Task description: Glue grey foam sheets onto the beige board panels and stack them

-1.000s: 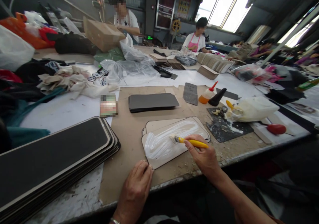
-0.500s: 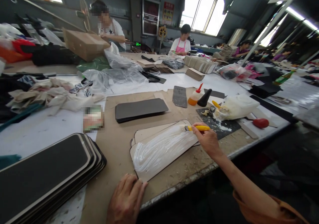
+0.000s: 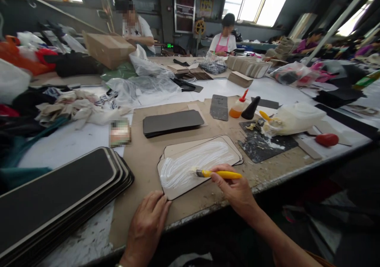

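My right hand [image 3: 234, 190] grips a yellow-handled brush [image 3: 219, 174], its bristles on the near edge of a tan board [image 3: 196, 164] smeared with white glue. That board tops a short stack of similar boards on brown paper [image 3: 148, 156]. My left hand [image 3: 147, 227] lies flat, fingers together, with its fingertips at the board's near left corner.
A stack of long black panels [image 3: 56, 195] lies at my left. Dark grey sheets [image 3: 172, 122], an orange glue bottle [image 3: 238, 108], a black cone [image 3: 251, 108], a glue-filled bag [image 3: 292, 120] and a red object [image 3: 326, 139] sit beyond. Fabric and plastic are heaped at left. Other people work at the far side.
The brush has swept from the board's far right end back toward its near middle. Glue now covers most of the board. My left hand has stayed at the near corner.
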The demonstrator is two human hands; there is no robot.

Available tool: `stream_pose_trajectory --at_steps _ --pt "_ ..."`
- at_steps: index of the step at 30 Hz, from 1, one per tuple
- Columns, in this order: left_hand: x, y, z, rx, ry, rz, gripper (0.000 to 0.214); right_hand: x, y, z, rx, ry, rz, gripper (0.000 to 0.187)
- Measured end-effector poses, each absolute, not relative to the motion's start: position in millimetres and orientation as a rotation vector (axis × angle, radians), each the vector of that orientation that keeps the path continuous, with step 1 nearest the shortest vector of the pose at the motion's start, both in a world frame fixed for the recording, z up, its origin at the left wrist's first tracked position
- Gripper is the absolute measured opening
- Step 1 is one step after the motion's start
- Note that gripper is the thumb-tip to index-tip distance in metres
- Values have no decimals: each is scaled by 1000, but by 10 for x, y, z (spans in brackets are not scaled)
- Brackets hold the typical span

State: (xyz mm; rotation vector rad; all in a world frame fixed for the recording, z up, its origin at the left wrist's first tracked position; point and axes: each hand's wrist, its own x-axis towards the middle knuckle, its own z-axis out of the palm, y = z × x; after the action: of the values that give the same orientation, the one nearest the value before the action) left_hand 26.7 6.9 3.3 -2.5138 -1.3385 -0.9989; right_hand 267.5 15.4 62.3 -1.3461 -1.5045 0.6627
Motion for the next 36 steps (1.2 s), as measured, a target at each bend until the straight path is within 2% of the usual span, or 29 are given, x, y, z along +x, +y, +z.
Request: stream_pose_trajectory --at_steps 10,18,26,32,36 --pt "284 22 7 -2470 -1314 -964 18 2246 62 513 -1192 -1612 805 13" --pt "218 36 -87 -2469 -1253 -1007 21 3204 448 551 -1547 -1442 376 24" --pt "42 118 -242 -2508 -1038 -812 23 3625 1022 527 -1710 -1494 122 30" --pt "-37 141 -352 -2536 -921 -759 24 3783 695 573 -1693 -1553 16 25" --pt "-42 143 -346 -2530 -926 -746 24 3509 363 611 -1598 -1605 147 20"
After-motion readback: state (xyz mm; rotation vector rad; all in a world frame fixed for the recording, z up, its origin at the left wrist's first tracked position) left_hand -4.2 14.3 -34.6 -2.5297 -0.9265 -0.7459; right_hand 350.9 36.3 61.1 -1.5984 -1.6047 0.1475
